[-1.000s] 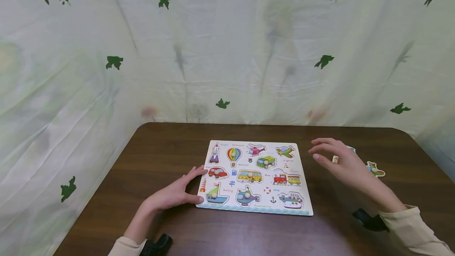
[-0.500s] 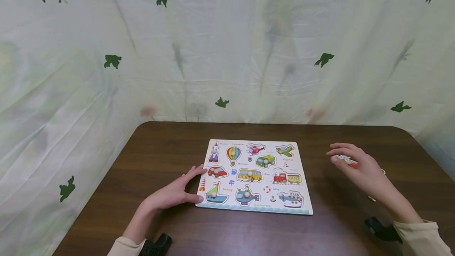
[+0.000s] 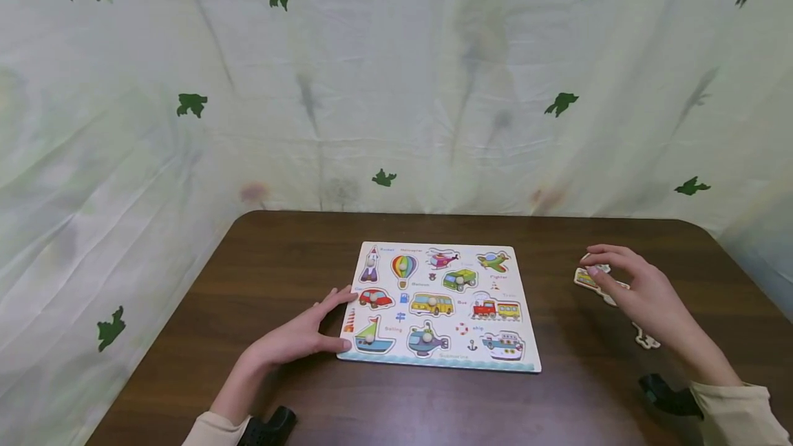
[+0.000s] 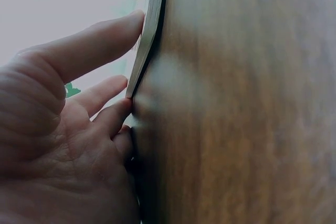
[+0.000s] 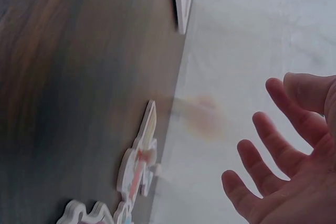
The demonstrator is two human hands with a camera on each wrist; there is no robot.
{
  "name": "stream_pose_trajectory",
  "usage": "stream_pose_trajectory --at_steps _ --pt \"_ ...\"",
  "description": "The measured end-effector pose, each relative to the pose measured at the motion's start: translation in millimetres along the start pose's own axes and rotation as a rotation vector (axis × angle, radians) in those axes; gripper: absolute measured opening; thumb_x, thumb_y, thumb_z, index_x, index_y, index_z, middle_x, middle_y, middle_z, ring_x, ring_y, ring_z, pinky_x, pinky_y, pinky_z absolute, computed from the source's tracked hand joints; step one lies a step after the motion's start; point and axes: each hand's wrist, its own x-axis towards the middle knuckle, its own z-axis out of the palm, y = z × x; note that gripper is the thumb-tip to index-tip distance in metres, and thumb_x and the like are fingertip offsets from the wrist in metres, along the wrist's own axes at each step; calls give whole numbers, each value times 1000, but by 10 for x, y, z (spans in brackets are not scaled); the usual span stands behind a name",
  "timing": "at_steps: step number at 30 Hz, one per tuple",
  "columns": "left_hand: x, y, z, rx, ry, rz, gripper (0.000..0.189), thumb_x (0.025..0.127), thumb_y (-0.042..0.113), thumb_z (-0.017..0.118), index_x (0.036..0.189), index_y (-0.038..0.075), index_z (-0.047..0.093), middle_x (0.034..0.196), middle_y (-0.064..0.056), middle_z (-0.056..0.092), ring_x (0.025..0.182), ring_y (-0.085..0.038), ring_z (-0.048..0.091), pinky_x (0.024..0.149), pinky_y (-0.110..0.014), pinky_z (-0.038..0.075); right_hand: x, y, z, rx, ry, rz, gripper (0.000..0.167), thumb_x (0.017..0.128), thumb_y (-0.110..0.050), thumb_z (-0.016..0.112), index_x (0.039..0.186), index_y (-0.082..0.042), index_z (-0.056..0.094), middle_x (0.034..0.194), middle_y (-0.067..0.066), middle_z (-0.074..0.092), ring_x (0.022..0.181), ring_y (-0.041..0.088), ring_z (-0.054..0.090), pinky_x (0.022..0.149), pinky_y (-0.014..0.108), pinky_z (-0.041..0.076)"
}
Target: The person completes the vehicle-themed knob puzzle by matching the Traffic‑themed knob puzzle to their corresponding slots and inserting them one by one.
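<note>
A white vehicle puzzle board [image 3: 461, 331] lies flat on the brown table, with several knobbed pieces in its recesses. My left hand [image 3: 294, 337] rests at its left edge, thumb and forefinger spread along the side; in the left wrist view the thumb [image 4: 100, 48] and fingertips touch the board's edge [image 4: 144, 51]. To the right of the board, my right hand [image 3: 650, 298] hovers over loose puzzle pieces, holding nothing. One long piece [image 3: 585, 279] with yellow on it shows under its fingertips, partly hidden. In the right wrist view the fingers are spread, apart from the knobbed pieces [image 5: 134, 177].
Another loose piece [image 3: 646, 338] lies beside my right wrist. The table [image 3: 297, 253] ends at a pale cloth backdrop [image 3: 409, 88] with green leaf prints. Black straps with camera mounts [image 3: 669, 396] sit at both wrists, under cream sleeves.
My right hand has moved right, away from the board, and hovers over the loose pieces, more of which now show. The left hand stays at the board's edge.
</note>
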Motion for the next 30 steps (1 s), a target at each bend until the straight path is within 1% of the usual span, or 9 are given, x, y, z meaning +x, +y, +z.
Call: stream_pose_trajectory --at_steps 5,12,19,20,22,24,26,27,30 --pt "-15 0 -7 3 1 9 78 83 27 78 150 18 39 163 -13 13 149 -36 3 110 -60 15 -28 57 -10 -11 18 -20 15 97 -19 65 111 -19 70 130 7 56 116 -9 41 80 26 38" --pt "-15 6 -8 4 -5 24 79 83 26 79 151 18 38 163 -14 13 148 -37 4 109 -61 17 -65 95 -44 -47 43 -31 15 95 -17 67 109 -18 70 130 7 57 108 -9 43 71 26 36" --pt "-8 11 -20 16 -7 17 78 83 28 78 150 18 39 163 -14 13 148 -37 3 110 -61 16 -76 136 -74 -53 32 -20 17 95 -19 67 112 -17 71 131 7 56 118 -9 40 87 20 30" --pt "-7 12 -21 15 -7 15 78 83 28 78 150 18 39 163 -15 12 148 -37 3 110 -61 15 -77 142 -78 -55 32 -17 18 95 -19 67 112 -16 71 131 7 56 119 -6 41 87 21 30" --pt "-2 11 -23 15 -8 9 78 83 28 78 150 18 39 163 -15 12 148 -38 3 110 -62 15 -74 152 -85 -59 26 -5 18 96 -19 66 113 -13 70 132 9 56 123 8 44 91 30 32" --pt "2 8 -21 16 -9 6 78 83 28 78 150 18 39 163 -16 11 148 -38 3 110 -62 15 -76 180 -101 -66 16 6 19 96 -18 66 113 -10 70 133 14 55 124 26 46 90 43 35" --pt "8 1 -17 15 -10 5 79 83 28 78 150 18 39 163 -16 11 148 -38 3 110 -62 15 -77 233 -112 -85 10 14 19 96 -16 66 111 -6 69 132 19 53 120 43 45 86 56 34" --pt "10 -4 -16 15 -11 6 79 83 28 78 150 18 39 163 -16 11 148 -38 3 110 -62 15 -76 267 -116 -92 8 15 18 95 -14 67 109 -4 69 131 22 53 118 48 44 84 61 32" --pt "16 -19 -12 12 -10 13 79 83 28 78 150 17 39 163 -15 12 148 -37 2 110 -61 14 -79 395 -129 -125 13 0 15 91 -7 69 105 0 70 127 28 53 113 54 43 84 65 29"
